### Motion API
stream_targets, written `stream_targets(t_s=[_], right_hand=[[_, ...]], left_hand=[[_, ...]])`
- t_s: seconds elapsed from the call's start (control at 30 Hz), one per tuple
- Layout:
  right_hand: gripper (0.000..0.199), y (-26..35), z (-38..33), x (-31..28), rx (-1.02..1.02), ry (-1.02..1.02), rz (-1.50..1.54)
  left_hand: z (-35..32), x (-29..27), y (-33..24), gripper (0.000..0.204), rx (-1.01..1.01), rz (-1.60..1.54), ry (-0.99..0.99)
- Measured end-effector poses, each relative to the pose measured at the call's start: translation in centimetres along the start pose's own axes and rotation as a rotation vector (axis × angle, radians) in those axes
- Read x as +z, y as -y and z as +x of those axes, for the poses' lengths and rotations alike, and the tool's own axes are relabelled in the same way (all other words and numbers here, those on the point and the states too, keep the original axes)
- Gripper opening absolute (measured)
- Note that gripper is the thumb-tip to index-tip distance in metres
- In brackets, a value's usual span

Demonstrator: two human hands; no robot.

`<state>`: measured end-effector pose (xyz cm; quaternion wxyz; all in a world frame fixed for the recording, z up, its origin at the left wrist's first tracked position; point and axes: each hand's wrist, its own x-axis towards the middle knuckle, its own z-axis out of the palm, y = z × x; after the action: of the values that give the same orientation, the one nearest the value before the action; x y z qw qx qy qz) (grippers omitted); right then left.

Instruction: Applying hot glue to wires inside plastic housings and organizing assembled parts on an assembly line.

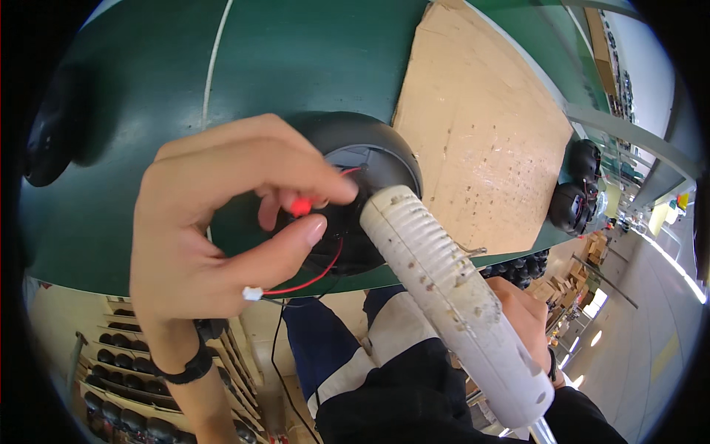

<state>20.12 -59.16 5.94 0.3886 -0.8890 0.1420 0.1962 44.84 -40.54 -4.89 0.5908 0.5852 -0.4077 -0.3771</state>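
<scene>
A round black plastic housing (355,132) lies on the green bench near its front edge, partly hidden by my hands. My left hand (222,200) curls over its left side, with thumb and forefinger a little apart. A small red piece (301,207) shows among the curled fingers; its kind is unclear. Thin red and black wires (325,272) run from the housing to a white connector (252,294) under my thumb. My right hand (519,314) grips a stained white hot glue gun (436,281), its tip pointing at the housing beside my left forefinger. The tip itself is mostly hidden.
A brown cardboard sheet (473,126) covers the bench at the right. Black housings (577,189) stand beyond it, and another dark rounded part (48,144) is at the far left. Racks holding several black parts (129,362) are below the bench. A black cable (277,362) hangs down near my legs.
</scene>
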Motion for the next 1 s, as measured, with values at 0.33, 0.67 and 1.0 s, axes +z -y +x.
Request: stream_targets(t_s=[0.33,0.67,1.0], right_hand=[[0.029,-0.5,-3.7,-1.6,0.349,-0.104,0.066],[0.043,1.1,-3.4,-7.3,0.377,-0.254,0.407],[0.065,-21.3,-0.2,-3.8,0.142,-0.557,-0.245]], left_hand=[[-3.8,3.1,0.4,0.106,-0.098,0.253,-0.012],[-5.8,6.8,-2.4,0.119,-0.266,0.45,-0.428],[-16.5,4.9,-2.2,0.132,-0.697,0.59,-1.197]])
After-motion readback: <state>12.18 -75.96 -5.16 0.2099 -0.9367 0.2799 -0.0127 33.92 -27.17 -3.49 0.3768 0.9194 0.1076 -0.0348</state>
